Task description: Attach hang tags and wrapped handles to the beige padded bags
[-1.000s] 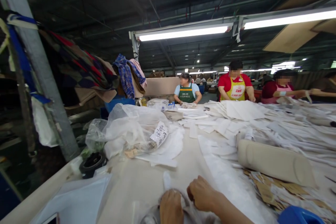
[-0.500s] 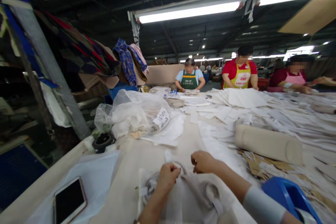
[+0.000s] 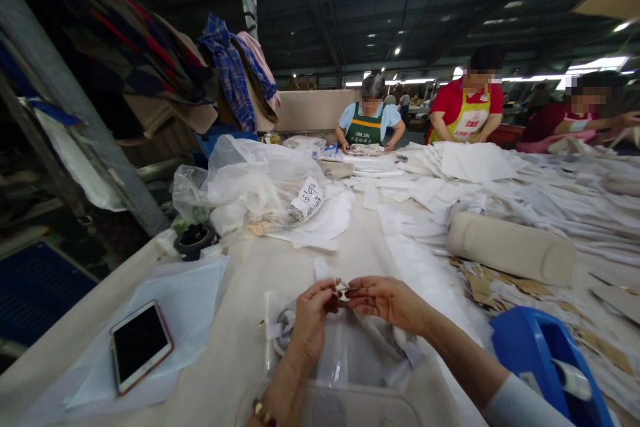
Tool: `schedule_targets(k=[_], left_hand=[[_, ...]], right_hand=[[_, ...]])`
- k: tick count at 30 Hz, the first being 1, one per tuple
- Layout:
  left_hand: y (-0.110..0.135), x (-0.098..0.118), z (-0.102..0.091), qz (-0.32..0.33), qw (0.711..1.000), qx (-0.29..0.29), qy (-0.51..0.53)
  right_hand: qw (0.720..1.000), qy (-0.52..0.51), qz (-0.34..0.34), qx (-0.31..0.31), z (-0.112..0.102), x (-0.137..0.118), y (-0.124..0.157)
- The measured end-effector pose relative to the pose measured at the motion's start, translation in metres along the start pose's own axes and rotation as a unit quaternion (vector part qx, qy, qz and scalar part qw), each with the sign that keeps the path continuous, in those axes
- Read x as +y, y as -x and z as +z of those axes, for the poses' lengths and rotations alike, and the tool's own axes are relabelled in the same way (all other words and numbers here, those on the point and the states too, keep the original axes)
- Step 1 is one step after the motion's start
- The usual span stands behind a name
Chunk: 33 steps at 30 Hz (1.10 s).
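Note:
My left hand (image 3: 316, 310) and my right hand (image 3: 383, 300) meet fingertip to fingertip over the work, both closed in a pinch. A thin white string (image 3: 343, 285) shows between their fingers; its ends are hidden. Under the hands lies a beige bag (image 3: 375, 407) with a clear plastic sheet or sleeve (image 3: 335, 353) over it. Grey coiled straps (image 3: 286, 327) show through the plastic, partly covered by my forearms.
A phone (image 3: 141, 345) rests on white paper at left. Beyond it sit a labelled plastic bag (image 3: 260, 173) and a black round container (image 3: 196, 240). To the right are a blue dispenser (image 3: 530, 347), a beige padded piece (image 3: 510, 247) and white sheets (image 3: 475, 161). Several co-workers stand across the table.
My right hand has moved left and down to join my left hand, which has risen slightly. The string now shows between them. The camera view has tilted down.

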<state>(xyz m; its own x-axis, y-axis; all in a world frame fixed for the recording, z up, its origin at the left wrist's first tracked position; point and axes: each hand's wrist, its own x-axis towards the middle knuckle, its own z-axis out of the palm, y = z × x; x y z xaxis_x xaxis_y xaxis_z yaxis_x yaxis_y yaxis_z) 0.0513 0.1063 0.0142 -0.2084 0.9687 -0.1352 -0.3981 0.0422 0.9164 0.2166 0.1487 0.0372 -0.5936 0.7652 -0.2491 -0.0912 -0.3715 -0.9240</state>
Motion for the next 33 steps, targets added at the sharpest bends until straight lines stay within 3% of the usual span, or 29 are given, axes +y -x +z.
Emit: schedule_targets(k=[6, 13, 22, 27, 33], left_hand=[[0.004, -0.003, 0.0, 0.004, 1.0, -0.014, 0.025], [0.005, -0.008, -0.002, 0.041, 0.999, -0.024, 0.016], [0.003, -0.01, -0.003, 0.092, 0.99, -0.003, -0.102], [0.002, -0.009, 0.0, 0.117, 0.979, 0.017, -0.164], [0.001, -0.007, 0.004, 0.126, 0.968, 0.058, -0.211]], right_hand=[[0.994, 0.036, -0.057, 0.085, 0.011, 0.016, -0.002], [0.98, 0.155, -0.062, 0.105, 0.023, 0.019, -0.009], [0.926, 0.339, -0.112, 0.122, 0.031, 0.011, -0.012], [0.923, 0.339, -0.138, 0.122, 0.03, 0.014, -0.011], [0.96, 0.23, -0.115, 0.114, 0.019, 0.022, -0.016]])
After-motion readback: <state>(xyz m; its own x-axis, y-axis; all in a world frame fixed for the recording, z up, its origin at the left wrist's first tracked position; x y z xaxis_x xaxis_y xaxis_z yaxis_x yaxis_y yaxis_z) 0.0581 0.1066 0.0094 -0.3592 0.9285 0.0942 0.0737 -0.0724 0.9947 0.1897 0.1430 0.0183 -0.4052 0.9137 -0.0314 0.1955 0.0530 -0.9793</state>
